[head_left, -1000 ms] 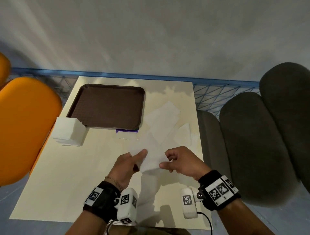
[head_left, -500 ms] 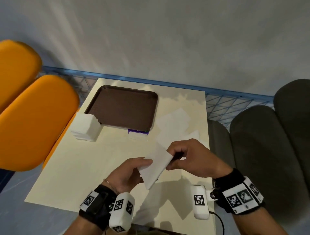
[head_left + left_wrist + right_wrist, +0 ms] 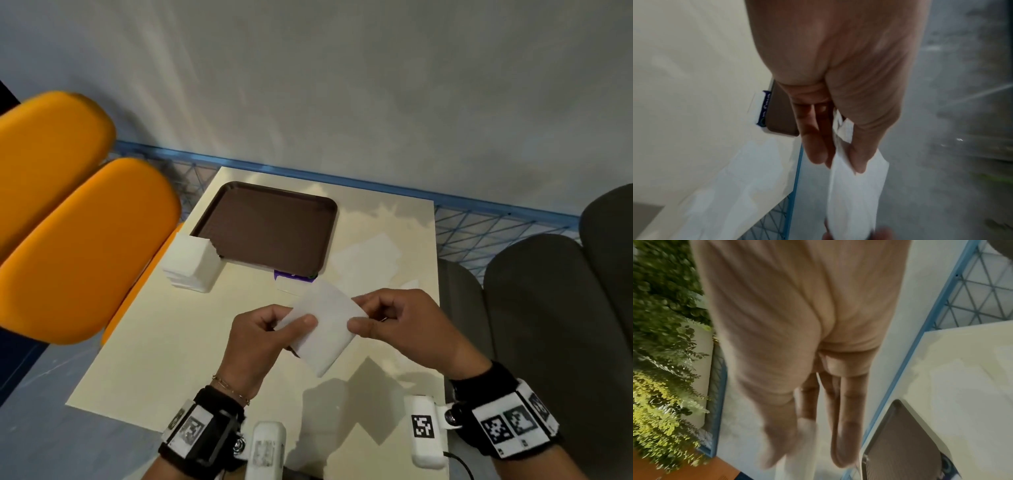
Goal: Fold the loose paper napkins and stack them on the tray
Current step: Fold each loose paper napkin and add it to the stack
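I hold a folded white paper napkin in the air above the cream table. My left hand pinches its left edge between thumb and fingers, and my right hand pinches its right edge. The left wrist view shows the napkin hanging from that pinch. In the right wrist view the napkin shows as a thin white strip between thumb and fingers. A brown tray lies bare at the back of the table. Loose napkins lie spread to its right.
A thick white napkin stack stands at the tray's front left corner. A purple-edged packet sticks out under the tray's front edge. Orange seats stand left of the table, dark grey seats right, a blue wire fence behind.
The napkin has turned from slanting on edge to facing up between both hands. Both hands have shifted their pinches to its opposite side edges.
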### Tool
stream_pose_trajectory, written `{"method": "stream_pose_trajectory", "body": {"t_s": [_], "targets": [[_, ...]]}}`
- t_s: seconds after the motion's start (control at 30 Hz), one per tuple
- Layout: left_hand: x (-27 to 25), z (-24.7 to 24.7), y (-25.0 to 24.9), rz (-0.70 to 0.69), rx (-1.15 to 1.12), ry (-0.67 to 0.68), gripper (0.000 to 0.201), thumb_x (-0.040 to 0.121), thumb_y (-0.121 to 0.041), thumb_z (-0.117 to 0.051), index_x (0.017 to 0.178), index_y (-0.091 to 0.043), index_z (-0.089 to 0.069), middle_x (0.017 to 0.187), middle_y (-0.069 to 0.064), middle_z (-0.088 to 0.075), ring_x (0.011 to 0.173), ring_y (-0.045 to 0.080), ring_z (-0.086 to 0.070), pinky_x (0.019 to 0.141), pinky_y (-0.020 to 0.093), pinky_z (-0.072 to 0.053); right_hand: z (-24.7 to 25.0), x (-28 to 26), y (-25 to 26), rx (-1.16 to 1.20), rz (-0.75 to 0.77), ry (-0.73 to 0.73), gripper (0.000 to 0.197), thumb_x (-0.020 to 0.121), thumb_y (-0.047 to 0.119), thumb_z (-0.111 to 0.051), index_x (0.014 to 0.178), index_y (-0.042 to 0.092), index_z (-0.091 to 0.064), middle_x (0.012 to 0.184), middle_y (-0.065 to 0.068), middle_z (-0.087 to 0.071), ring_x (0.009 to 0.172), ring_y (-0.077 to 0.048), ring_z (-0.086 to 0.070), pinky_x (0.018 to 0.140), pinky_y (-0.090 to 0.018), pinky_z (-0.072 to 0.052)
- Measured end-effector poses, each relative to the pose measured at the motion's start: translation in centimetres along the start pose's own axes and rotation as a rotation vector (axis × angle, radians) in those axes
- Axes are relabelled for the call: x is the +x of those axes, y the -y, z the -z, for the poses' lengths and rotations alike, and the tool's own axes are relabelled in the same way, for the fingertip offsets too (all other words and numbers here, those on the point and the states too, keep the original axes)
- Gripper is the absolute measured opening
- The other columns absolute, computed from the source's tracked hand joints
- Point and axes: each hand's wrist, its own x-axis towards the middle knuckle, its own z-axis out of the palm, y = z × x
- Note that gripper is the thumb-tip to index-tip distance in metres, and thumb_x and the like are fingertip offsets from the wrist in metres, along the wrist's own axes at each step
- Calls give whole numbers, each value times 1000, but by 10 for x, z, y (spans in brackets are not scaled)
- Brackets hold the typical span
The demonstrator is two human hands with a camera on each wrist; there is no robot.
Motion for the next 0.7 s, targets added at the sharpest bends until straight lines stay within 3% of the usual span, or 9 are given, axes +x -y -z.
{"method": "stream_pose_trajectory", "body": {"t_s": [0.1,0.17,0.27,0.37,0.53,0.7], "targets": [[-1,2,-5,-76,12,-37,10,76,-4,-89,80,-6,-81,82,8,-78,69,13,-66,61,23,-54,-9,3,1,20,-24,-61,16,84,31,-89,86,17,-81,80,-3,-80,81,-25,-77,89,-51,-61],[-3,2,-10,-96,22,-37,12,77,-4,-89,86,-5,-80,85,9,-78,71,13,-67,62,22,-54,-9,5,6,40,-35,-98,18,82,30,-91,85,16,-81,74,-3,-79,76,-24,-76,84,-46,-63],[-4,4,-16,-156,116,-44,12,80,-15,-88,90,-13,-82,88,3,-80,76,12,-69,66,24,-57,-9,8,13,-22,4,-104,17,79,31,-93,82,18,-82,72,1,-78,69,-16,-74,73,-36,-61],[-3,6,-20,-189,145,-73,12,83,-23,-84,92,-16,-82,91,-1,-81,79,11,-70,69,25,-57,-8,11,18,-48,13,-96,18,77,32,-94,80,19,-82,70,2,-77,65,-14,-73,73,-39,-60],[-3,5,-22,-183,128,-140,19,81,-27,-84,92,-13,-82,86,3,-80,72,16,-70,55,29,-56,-11,15,21,1,13,-113,26,74,34,-95,79,14,-79,69,-5,-77,66,-25,-75,73,-47,-62],[-3,7,-26,-184,186,-157,23,85,-25,-84,106,-26,-76,81,1,-79,78,18,-73,56,26,-58,-15,20,16,52,6,-147,26,74,30,-95,80,12,-78,72,-5,-77,64,-28,-75,71,-47,-65]]}}
